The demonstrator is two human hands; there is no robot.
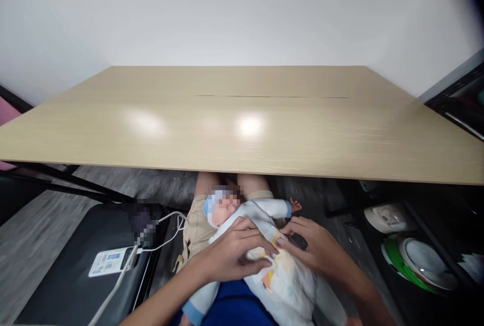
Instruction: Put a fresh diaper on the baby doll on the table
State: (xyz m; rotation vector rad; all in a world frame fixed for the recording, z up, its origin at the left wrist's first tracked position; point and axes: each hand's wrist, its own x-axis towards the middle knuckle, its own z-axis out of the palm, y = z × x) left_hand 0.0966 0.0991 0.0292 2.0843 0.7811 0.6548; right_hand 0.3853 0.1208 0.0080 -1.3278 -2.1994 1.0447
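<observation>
Baby doll in a white long-sleeved suit with blue cuffs [249,215], lying aslant on a person's lap. We find its blue-and-white capped head toward the pale wood-grain surface [242,139] and its legs toward the lower right. At its middle we note a crumpled white diaper with yellow markings [293,288]. The left hand [240,250] lies across the doll's body, fingers bent at the diaper's upper part; the right hand [302,237] is curved at the opposite side, fingertips close to the left ones. We cannot tell whether either hand pinches the material (the fingertips overlap the pale folds). Below the doll we see a blue cloth garment [236,303] and beige shorts [198,225]. At left, a white printed card-like device [107,261] with a white cable [119,285] rests on a flat black case [64,250]; at right stands a round green-and-white container [396,258].
</observation>
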